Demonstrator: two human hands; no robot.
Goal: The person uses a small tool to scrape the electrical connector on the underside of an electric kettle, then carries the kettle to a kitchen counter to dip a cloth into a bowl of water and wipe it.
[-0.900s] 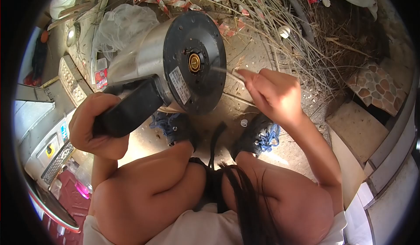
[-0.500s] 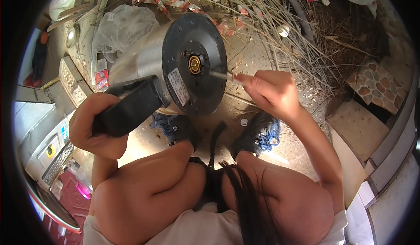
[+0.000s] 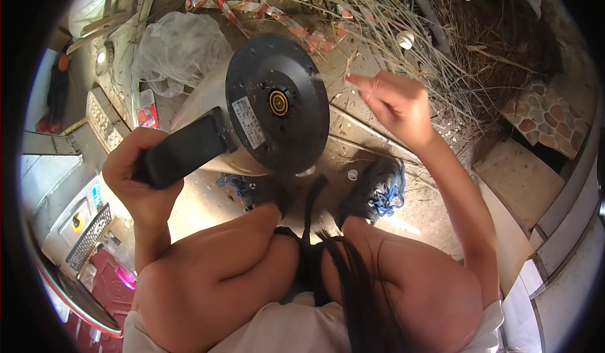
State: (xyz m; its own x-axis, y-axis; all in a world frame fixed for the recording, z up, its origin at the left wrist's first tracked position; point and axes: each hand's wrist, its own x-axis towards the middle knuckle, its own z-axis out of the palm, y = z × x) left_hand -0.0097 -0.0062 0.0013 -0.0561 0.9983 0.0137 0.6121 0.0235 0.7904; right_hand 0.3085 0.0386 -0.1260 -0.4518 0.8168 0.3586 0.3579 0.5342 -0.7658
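A steel kettle (image 3: 195, 104) is held tilted on its side, black underside (image 3: 280, 142) toward me, with a brass-coloured socket (image 3: 278, 103) at its centre and a pale label (image 3: 248, 121). My left hand (image 3: 140, 173) is closed around the black handle (image 3: 181, 150). My right hand (image 3: 391, 104) is pinched on a thin rod-like tool (image 3: 318, 77), blurred, whose end is near the upper right rim of the underside.
My feet in laced shoes (image 3: 378, 189) are on a dusty floor. A twig pile (image 3: 416, 63), tape strips and a crumpled plastic bag (image 3: 179, 57) lie ahead. Loose tile pieces (image 3: 517, 176) are at right; red plastic (image 3: 101, 274) and clutter at left.
My right hand and the tool have moved upward, away from the centre socket toward the rim. The kettle's underside has shifted slightly down and left; my left hand keeps hold of the handle.
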